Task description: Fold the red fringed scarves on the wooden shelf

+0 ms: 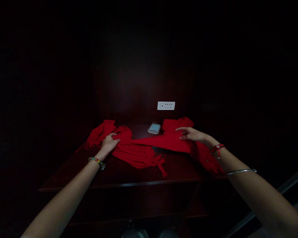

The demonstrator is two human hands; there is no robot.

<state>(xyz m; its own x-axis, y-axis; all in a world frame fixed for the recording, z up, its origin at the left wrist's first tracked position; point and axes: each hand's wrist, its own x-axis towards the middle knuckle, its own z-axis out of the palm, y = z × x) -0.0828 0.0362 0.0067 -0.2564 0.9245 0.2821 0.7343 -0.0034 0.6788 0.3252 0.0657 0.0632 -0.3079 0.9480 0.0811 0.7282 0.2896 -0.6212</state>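
Red fringed scarves (pixel 141 150) lie bunched across a dark wooden table (pixel 129 177). My left hand (pixel 110 142) rests on the left heap of red cloth, its fingers curled into the folds. My right hand (pixel 191 134) lies on the right part of the red cloth with its fingers stretched out flat and spread. A beaded bracelet sits on my left wrist; a red band and a thin metal bangle sit on my right arm. Tassels hang off the cloth toward the table's front and right side.
A small pale blurred object (pixel 154 128) lies on the table behind the cloth. A white socket plate (pixel 166 105) is set in the dark wooden wall behind. The room is very dark. A pale rail (pixel 283 191) runs at the lower right.
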